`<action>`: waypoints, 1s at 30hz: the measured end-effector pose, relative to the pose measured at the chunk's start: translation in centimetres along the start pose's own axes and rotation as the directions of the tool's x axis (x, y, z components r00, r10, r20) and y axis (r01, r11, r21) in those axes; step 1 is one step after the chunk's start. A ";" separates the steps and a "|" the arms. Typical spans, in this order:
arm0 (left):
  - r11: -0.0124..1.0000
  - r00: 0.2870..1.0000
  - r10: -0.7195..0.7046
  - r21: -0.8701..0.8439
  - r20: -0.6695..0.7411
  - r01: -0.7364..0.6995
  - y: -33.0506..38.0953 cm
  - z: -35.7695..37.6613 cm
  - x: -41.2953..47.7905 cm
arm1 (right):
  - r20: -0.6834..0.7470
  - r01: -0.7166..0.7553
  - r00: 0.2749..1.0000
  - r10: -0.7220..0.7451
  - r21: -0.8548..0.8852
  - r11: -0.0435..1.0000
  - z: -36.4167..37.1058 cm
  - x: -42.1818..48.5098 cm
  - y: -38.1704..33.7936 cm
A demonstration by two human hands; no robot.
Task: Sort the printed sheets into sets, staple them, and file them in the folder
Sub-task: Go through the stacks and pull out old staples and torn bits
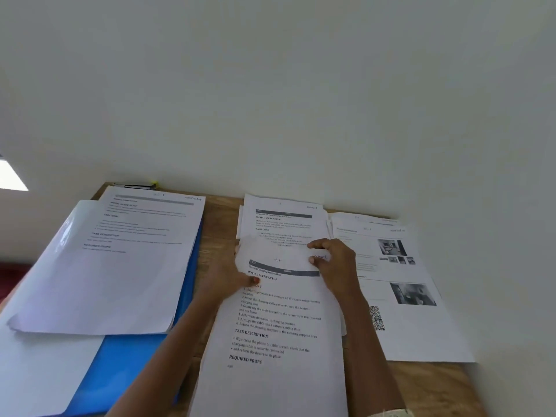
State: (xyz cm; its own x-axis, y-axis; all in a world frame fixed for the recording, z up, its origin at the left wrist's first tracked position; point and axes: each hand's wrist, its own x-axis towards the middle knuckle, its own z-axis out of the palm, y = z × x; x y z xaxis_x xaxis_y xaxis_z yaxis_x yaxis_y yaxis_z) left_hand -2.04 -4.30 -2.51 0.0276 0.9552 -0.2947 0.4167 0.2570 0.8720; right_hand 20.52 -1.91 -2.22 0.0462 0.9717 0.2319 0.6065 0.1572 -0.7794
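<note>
White printed paper takes the middle: a stack of sheets (276,326) lies near centre on the wooden table (427,386), its far end bowed upward. The left hand (231,278) pinches the left edge, thumb on top. The right hand (334,263) curls its fingers over the far right corner, probably squaring the pages for stapling. Just beyond sits another printed pile (282,224), and to the right a pile with photos (400,296), apparently kept apart as separate sets. On the left, the blue plastic folder (135,356) already carries a printed set (120,266).
</note>
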 end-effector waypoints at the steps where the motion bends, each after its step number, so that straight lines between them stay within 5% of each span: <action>1: 0.995 0.994 0.073 0.074 -0.077 -0.067 0.6 -0.1 -0.1 | -0.005 0.017 1.000 -0.018 -0.005 1.000 0.2 0.0 0.1; 3: 0.945 0.942 0.287 0.214 -0.173 -0.249 1.5 -0.6 0.2 | -0.040 0.043 0.998 -0.043 0.000 0.999 0.4 0.2 0.2; 6: 0.807 0.864 0.497 0.408 -0.080 -0.427 2.2 -1.6 1.5 | -0.089 0.071 0.994 -0.070 0.013 0.997 0.6 0.1 0.5; 12: 0.645 0.889 0.441 0.644 0.127 -0.412 1.0 -0.4 3.4 | -0.162 0.187 0.970 -0.184 0.007 0.982 0.0 -1.1 0.9; 16: 0.694 0.837 0.546 0.536 0.044 -0.481 1.0 -0.1 2.9 | 0.078 0.032 0.995 -0.059 0.309 0.951 -1.9 -1.9 0.4; 20: 0.508 0.662 0.743 0.560 0.101 -0.655 0.3 0.1 2.0 | 0.267 -0.091 0.962 -0.061 0.523 0.848 -3.6 -2.1 0.6; 22: 0.441 0.595 0.793 0.548 0.133 -0.711 -0.6 0.2 1.5 | 0.326 -0.266 0.943 0.064 0.626 0.733 -4.0 -1.1 0.7; 24: 0.398 0.556 0.819 0.559 0.140 -0.727 -1.4 0.2 1.2 | 0.313 -0.338 0.929 0.195 0.513 0.789 -3.7 0.2 0.8; 26: 0.377 0.550 0.823 0.586 0.143 -0.717 -1.9 0.3 1.3 | 0.241 -0.191 0.958 0.156 0.130 0.973 -3.1 1.8 0.3; 30: 0.356 0.558 0.817 0.632 0.147 -0.688 -1.7 0.6 1.8 | 0.448 -0.024 0.884 0.134 -0.243 0.970 -0.8 3.8 -1.4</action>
State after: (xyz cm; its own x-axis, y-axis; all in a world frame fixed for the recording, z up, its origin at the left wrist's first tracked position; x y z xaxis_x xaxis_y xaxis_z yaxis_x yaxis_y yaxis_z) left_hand -2.18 -3.10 -4.77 0.4892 0.7210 0.4908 0.7034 -0.6588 0.2668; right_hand 20.48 1.42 0.26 -0.2339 0.9589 -0.1604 0.7797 0.0865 -0.6201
